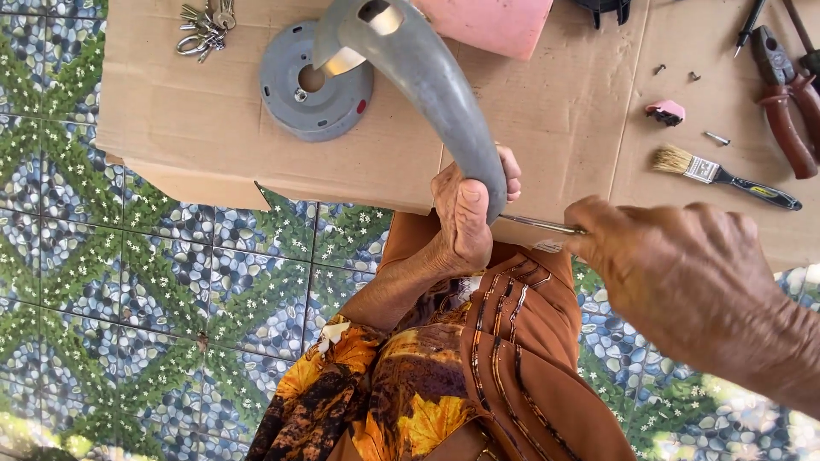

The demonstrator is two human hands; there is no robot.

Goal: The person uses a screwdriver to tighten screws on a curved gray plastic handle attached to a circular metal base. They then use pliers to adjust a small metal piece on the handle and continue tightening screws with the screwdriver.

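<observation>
— Grey curved housing (pixel 431 81), where does it sit?
— Held up over the flattened brown cardboard (pixel 196 128), its narrow lower end clamped in the left hand (pixel 468 218), whose fingers wrap fully round it. The wide upper end shows an open cut-out.

— Any labels or packages?
— Only colour marks: a pink box-shaped thing (pixel 495 21) at the top edge, a small pink piece (pixel 666 111) further right, and a red dot on the round grey base disc (pixel 316 81).

— And the other hand?
— The right hand (pixel 675 269) is closed round the handle of a thin metal screwdriver (pixel 538 224), tip meeting the housing's lower end (the handle itself is hidden in the fist).

— What lies around?
— A key bunch (pixel 205 26) at top left, red-handled pliers (pixel 786 94) and a small paintbrush (pixel 722 175) at the right, loose screws (pixel 716 137) between them, pebble-patterned floor tiles (pixel 128 282) below.
</observation>
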